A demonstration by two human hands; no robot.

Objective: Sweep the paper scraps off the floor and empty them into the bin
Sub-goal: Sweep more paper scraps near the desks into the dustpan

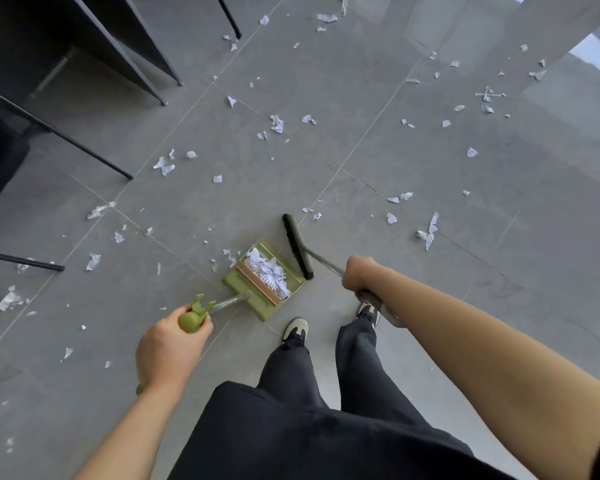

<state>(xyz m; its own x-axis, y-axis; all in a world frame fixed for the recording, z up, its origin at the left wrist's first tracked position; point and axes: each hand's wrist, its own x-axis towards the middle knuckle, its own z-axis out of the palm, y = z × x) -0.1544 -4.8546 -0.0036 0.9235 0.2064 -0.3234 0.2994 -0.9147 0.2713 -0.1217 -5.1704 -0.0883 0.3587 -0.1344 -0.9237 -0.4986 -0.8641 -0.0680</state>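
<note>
Gripping dustpan handle – left hand | right hand clamps broom – scraps inside

Perhaps office: tiled floor, desk legs

Grey tiled floor, thin pale grout lines running diagonally, glossy w/ bright reflections at upper right and right edge. Dark furniture in upper left corner, black panel sides, can't tell if desk or cabinet. Thin black metal legs slant out from it onto the floor, approx five visible, one more at top centre. Person's black trousers fill lower centre, legs apart. Two shoes, black and white: one at centre, other just right, partly hidden.
</note>
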